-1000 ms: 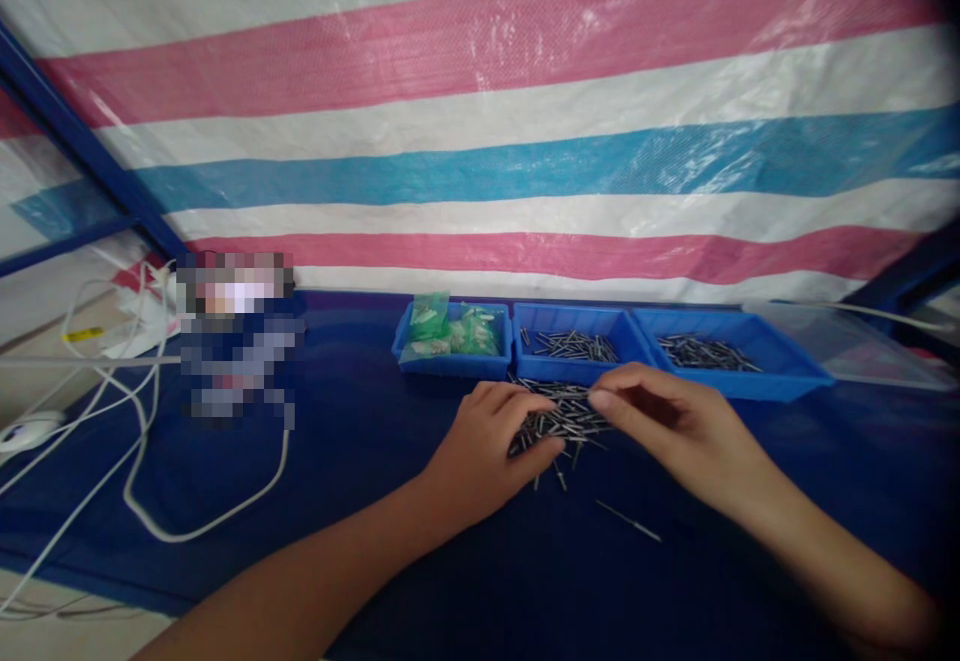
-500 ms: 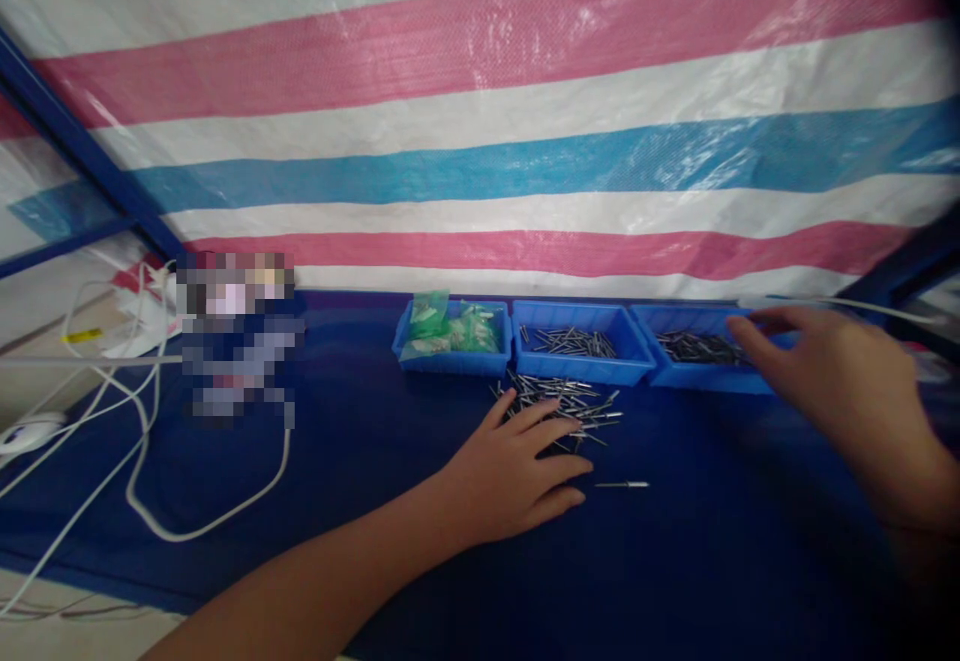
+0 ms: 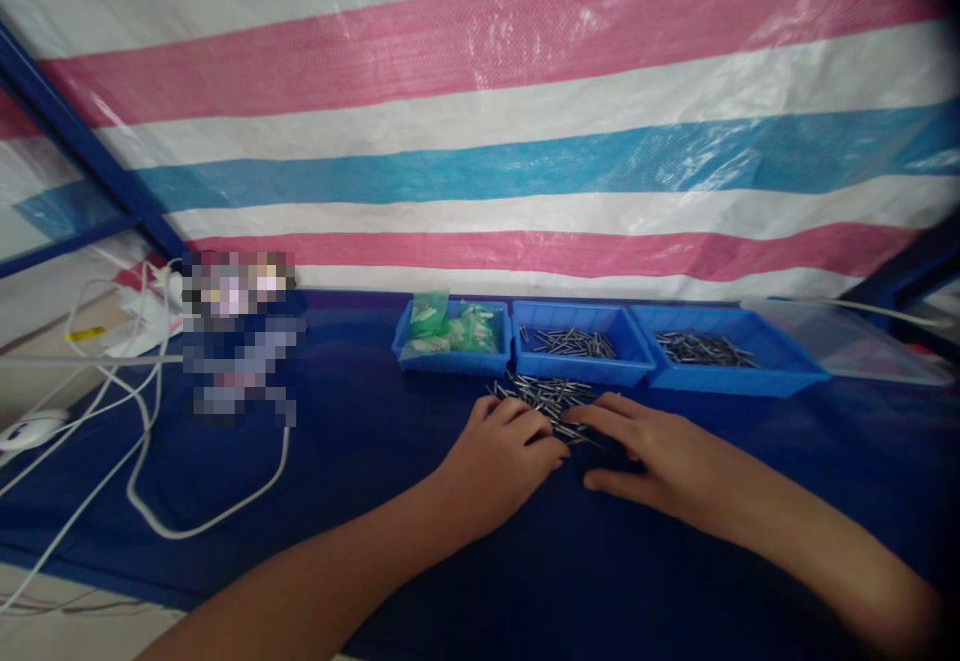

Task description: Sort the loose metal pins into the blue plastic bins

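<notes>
A loose pile of blind rivets (image 3: 551, 393), thin metal pins with thicker ends, lies on the dark blue table in front of the middle bin. My left hand (image 3: 499, 461) is at the pile's near left side, its fingers curled and drawn together with the thumb close by. Whatever is in those fingers is hidden. From the right, my right hand (image 3: 656, 451) reaches over the pile's right edge. Its fingers touch or hover just over the rivets, and the thumb is spread apart below them. I see nothing held in it.
Behind the pile stand a blue bin (image 3: 454, 363) with green-tinted bags, a middle blue bin (image 3: 585, 369) and a right blue bin (image 3: 780, 361), both holding rivets. A clear plastic sheet (image 3: 862, 341) lies at right. White cables (image 3: 139, 421) and a mouse (image 3: 34, 431) are left.
My right hand has moved from the right bin down and left to the pile. My left fingers, spread before, are now curled. The single rivet right of the pile is out of sight.
</notes>
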The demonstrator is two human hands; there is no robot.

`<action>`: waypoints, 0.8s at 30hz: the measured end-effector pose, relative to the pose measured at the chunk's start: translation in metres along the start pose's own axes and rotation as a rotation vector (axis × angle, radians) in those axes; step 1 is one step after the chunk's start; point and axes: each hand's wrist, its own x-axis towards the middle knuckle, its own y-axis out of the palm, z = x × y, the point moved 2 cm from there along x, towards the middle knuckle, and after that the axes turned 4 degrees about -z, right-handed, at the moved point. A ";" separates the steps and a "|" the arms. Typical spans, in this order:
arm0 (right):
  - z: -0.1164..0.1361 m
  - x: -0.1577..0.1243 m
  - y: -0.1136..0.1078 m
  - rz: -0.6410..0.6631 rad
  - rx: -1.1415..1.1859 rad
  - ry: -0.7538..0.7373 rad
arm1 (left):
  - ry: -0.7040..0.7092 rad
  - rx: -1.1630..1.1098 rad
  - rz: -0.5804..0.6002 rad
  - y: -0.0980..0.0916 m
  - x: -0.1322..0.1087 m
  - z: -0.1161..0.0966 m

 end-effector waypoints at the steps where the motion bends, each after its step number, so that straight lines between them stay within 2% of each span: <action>1: 0.001 0.002 0.002 -0.002 -0.004 -0.009 | -0.005 -0.003 -0.007 0.000 0.000 0.000; 9: 0.006 0.012 0.002 -0.092 -0.049 -0.027 | -0.037 -0.112 -0.075 -0.009 0.002 0.002; 12: 0.013 0.012 0.003 -0.151 -0.020 -0.057 | -0.045 -0.222 -0.097 -0.010 0.002 0.005; 16: 0.019 0.012 0.008 -0.224 0.007 -0.057 | -0.075 -0.414 -0.197 -0.012 0.002 0.008; 20: 0.021 0.015 0.007 -0.233 0.114 -0.044 | -0.164 -0.569 -0.280 -0.016 0.004 0.009; 24: 0.021 0.016 -0.001 -0.317 0.280 0.030 | -0.271 -0.628 -0.322 -0.017 0.006 0.010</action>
